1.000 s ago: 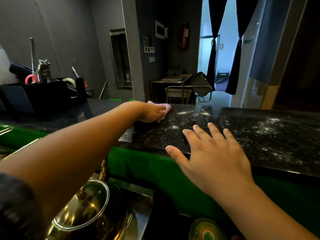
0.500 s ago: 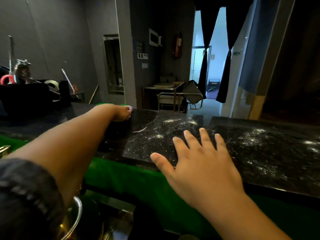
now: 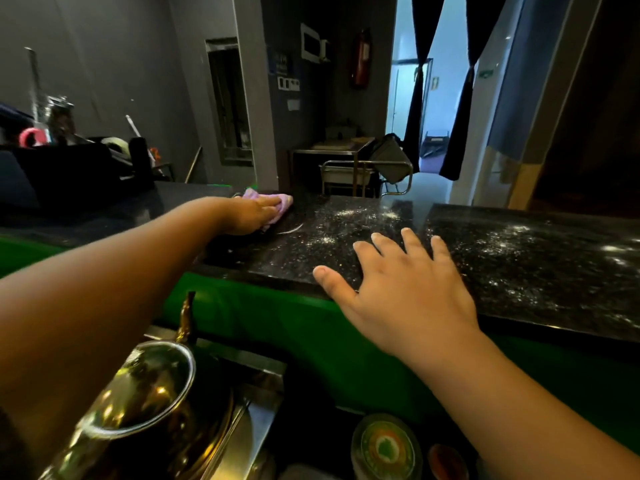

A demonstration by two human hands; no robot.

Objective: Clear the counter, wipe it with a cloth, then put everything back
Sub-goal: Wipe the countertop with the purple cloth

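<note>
Nearest, a brass pot (image 3: 138, 403) stands below my left forearm, and a round green-and-orange disc (image 3: 384, 445) lies beside my right forearm. My right hand (image 3: 405, 285) lies flat on the near edge of the black speckled counter (image 3: 519, 258), fingers straight and spread, holding nothing. Farther off, my left hand (image 3: 252, 216) presses a pink cloth (image 3: 278, 204) onto the counter with extended fingers; the cloth juts past my fingertips. Pale specks dust the stone to its right. A black organiser (image 3: 69, 168) stands far left.
</note>
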